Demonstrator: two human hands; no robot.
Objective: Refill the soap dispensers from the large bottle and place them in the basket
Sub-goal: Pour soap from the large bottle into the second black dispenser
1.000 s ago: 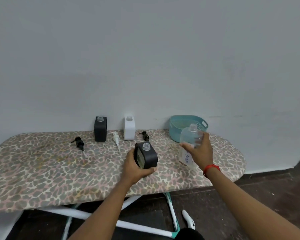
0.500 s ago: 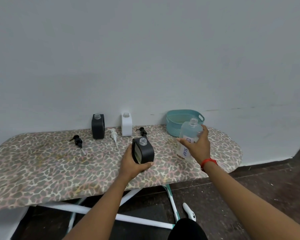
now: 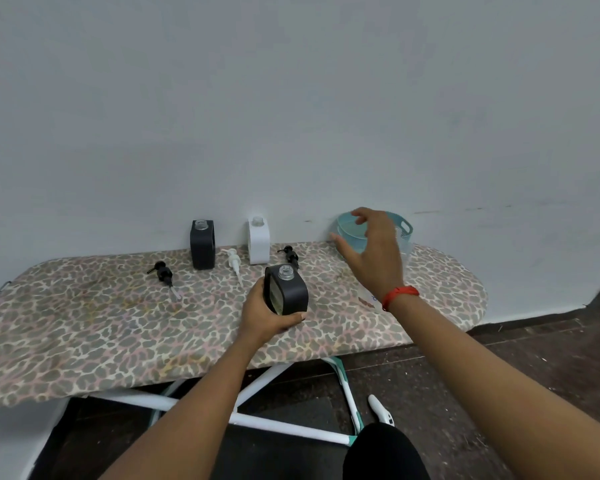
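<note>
- Blocking most of the large bottle (image 3: 404, 252): right hand (image 3: 374, 258) sits in front of it, so only a clear sliver at the hand's 3 o'clock and a bit of label near the wrist show; label text unreadable.
- Right hand fingers spread wide, gripping nothing, hovering over the teal basket (image 3: 403, 226) at the board's 1 o'clock end.
- Left hand (image 3: 264, 311) wrapped around the near black dispenser (image 3: 286, 289), neck uncapped, base on the cover.
- Back row by the wall: second black dispenser (image 3: 202, 244) at 11 o'clock, white dispenser (image 3: 258, 241) at 12, both capless.
- Three loose pumps: black (image 3: 163, 273), white (image 3: 233, 261), black (image 3: 290, 255) partly behind the held dispenser.
- Surface: ironing board (image 3: 84, 323) with leopard-print cover, plain grey wall, dark floor.
</note>
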